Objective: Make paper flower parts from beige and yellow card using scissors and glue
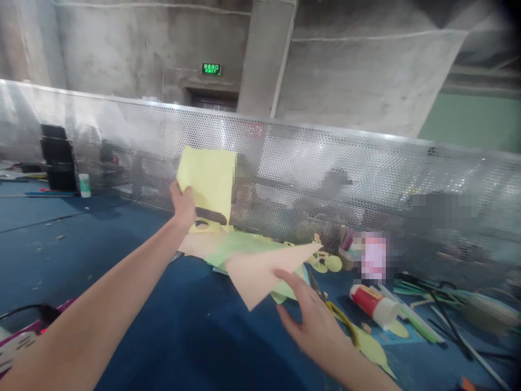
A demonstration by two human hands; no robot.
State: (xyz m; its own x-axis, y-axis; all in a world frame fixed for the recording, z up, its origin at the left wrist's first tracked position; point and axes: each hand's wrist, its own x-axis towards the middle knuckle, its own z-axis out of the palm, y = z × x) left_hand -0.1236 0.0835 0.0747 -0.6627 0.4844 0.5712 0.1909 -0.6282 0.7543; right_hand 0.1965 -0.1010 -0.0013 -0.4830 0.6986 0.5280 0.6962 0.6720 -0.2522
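My left hand (183, 205) grips the lower left edge of a yellow sheet of paper (207, 179), held up in front of the perforated screen. Over the desk, my right hand (307, 309) has its thumb and forefinger apart. Its forefinger lies at the edge of a pale peach sheet of paper (260, 271), which is tilted, with one corner pointing right. Beneath are green sheets of paper (234, 244). Scissors with yellow handles (342, 317) lie beside my right hand, partly hidden by it. Yellow paper cut-outs (331, 263) rest by the screen.
A perforated metal screen (285, 174) runs along the back of the blue desk (163, 326). At right are a red and white bottle (374, 304), green strips (419, 326) and dark cables. A white-green canister (84, 185) stands far left, near a black object (59, 157).
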